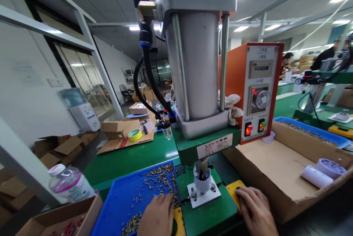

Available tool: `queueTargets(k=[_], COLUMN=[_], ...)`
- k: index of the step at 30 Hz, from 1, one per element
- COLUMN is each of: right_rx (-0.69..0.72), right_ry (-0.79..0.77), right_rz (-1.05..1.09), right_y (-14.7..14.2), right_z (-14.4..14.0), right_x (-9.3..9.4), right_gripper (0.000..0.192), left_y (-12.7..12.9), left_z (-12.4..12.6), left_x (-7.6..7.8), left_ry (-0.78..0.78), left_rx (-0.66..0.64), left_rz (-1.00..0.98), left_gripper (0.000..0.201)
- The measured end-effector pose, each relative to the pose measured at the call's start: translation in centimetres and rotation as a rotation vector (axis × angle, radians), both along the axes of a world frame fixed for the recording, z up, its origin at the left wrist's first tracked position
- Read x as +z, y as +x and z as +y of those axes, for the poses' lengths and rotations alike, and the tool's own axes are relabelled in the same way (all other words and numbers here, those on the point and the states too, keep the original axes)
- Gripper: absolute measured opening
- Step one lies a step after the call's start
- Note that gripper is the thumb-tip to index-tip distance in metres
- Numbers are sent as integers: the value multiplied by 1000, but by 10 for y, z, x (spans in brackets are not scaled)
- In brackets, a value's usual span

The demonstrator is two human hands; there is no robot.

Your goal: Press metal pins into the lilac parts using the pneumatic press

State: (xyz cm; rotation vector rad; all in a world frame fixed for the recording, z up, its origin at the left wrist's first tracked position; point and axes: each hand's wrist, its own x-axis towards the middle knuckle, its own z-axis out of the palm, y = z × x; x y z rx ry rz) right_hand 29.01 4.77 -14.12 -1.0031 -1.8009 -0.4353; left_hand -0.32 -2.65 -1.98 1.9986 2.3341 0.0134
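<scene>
My left hand (157, 215) lies over the right edge of a blue tray (110, 206) of small metal pieces, against a yellow switch box (179, 221). Its fingers point away, partly hidden, and I see nothing held. My right hand (256, 206) rests on a second yellow switch box (234, 192), fingers laid over it and no object in them. Between the hands stands a press (195, 66) with a white round fixture (202, 180) bolted on a plate (205, 196) beneath its head. Whether a part sits in the fixture cannot be made out.
An orange control box (234, 81) with lit switches stands right of the press. Below it is a cardboard box (275, 162) holding tape rolls (331, 168). At left are a plastic bottle (70, 184) and a carton of red parts (66, 228). People sit farther off.
</scene>
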Motion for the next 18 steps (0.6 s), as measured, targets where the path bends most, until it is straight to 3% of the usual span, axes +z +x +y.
queueTargets(k=[2,5,9,12,15,18], right_rx=[-21,-34,-42,-8,169,494], right_ry=[14,25,-61,-198,-436,-716], right_rz=[7,12,14,89,309,492], right_y=[-1,-1,0,-8,-28,-56], right_z=[0,0,2,0,-1,5], right_x=[-1,-2,-5,4,31,68], right_gripper=[26,23,19,28,34,58], left_y=[-4,-4,-2,-5,-9,-8], left_z=[20,43,53,55,54,53], left_x=[9,8,-1,-6,-7,-5], left_ry=[-32,-100,-123,-107,-85,-49], left_rx=[-13,-66,-108,-118,-123,-119], left_rz=[13,17,-51,-130,-196,-226], left_gripper=[41,37,36,28,21,21])
